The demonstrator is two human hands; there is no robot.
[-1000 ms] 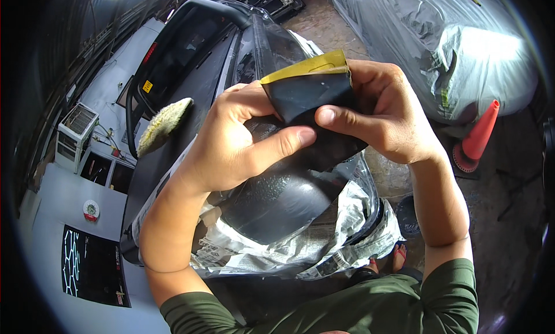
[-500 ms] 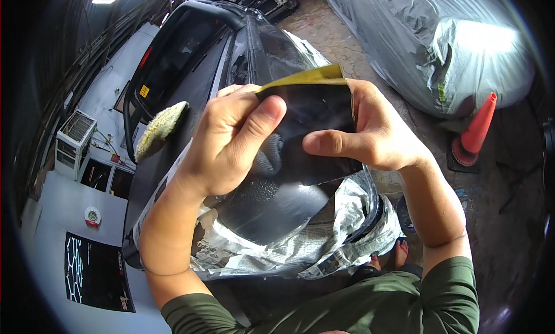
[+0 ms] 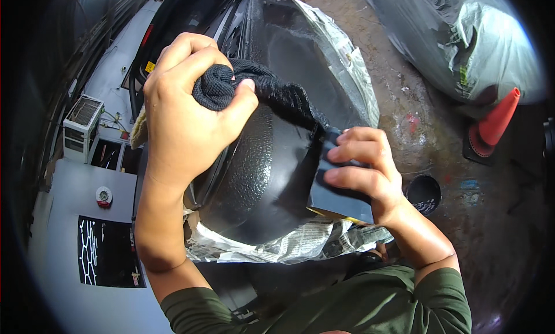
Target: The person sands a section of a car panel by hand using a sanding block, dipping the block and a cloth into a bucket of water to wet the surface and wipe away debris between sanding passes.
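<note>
My left hand (image 3: 188,117) is closed around one bunched end of a black knit cloth (image 3: 217,86). The cloth's other end trails right, down to the sandpaper beside my right hand. My right hand (image 3: 370,172) grips a folded sheet of dark sandpaper (image 3: 341,200), whose yellowish back shows along its lower edge. Beneath both hands lies a black car body panel (image 3: 245,166), beaded with water on its left part. Crumpled newspaper masking (image 3: 274,250) runs along the panel's near edge, and more lines its far right side.
On the floor to the right are a dark round bucket (image 3: 424,194) and a red traffic cone (image 3: 497,119). Behind them bulges a vehicle under a grey cover (image 3: 428,39). At the left, a white boxy appliance (image 3: 81,126) stands by a white surface.
My left hand has let go of the sandpaper and lifted the black cloth off the panel. My right hand has moved down with the sandpaper. The view has shifted.
</note>
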